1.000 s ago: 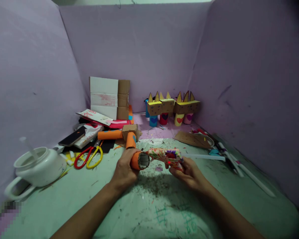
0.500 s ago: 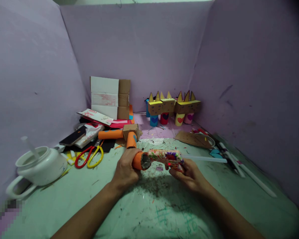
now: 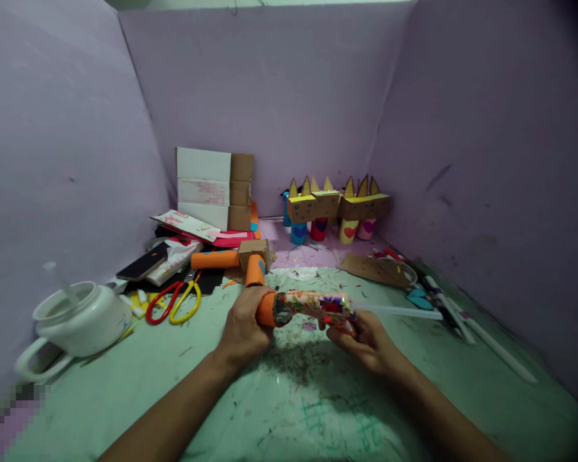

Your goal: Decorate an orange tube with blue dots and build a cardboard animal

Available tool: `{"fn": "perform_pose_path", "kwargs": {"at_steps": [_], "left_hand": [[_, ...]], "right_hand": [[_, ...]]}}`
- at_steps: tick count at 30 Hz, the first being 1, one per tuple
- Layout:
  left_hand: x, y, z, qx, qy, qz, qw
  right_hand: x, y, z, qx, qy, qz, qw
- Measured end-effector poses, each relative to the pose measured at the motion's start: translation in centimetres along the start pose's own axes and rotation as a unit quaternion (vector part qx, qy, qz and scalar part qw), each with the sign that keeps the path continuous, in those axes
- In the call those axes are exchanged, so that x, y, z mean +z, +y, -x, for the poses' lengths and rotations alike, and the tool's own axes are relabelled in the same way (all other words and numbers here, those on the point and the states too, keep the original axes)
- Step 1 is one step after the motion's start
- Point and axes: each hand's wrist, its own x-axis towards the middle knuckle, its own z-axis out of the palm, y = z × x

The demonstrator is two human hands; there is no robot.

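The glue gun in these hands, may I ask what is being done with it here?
The right hand holds the glue gun, its nozzle at the open end of an orange tube that the left hand grips. The scissors lie off to the left, and small cardboard figures stand at the back.

Both forearms reach in from the bottom edge, angling toward each other over the worktop (image 3: 212, 398). The left hand (image 3: 246, 324) is curled closed, back facing up, thumb across the top. The right hand (image 3: 366, 340) sits opposite, fingers bent into a grip, thumb pointing inward, wrist low; the two hands are apart.
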Motion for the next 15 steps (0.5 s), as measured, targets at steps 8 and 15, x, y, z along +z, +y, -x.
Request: {"fn": "perform_pose_path", "kwargs": {"at_steps": [8,15], "left_hand": [[-0.02,0.13,-0.11,0.004,0.003,-0.021,1.0],[0.04,0.15,-0.14,-0.001,0.007,-0.023,1.0]], "right_hand": [[0.44,-0.48,0.07,0.03,-0.02,-0.014,0.999],[0.52,-0.53,0.25,0.043,-0.043,-0.01,0.998]]}}
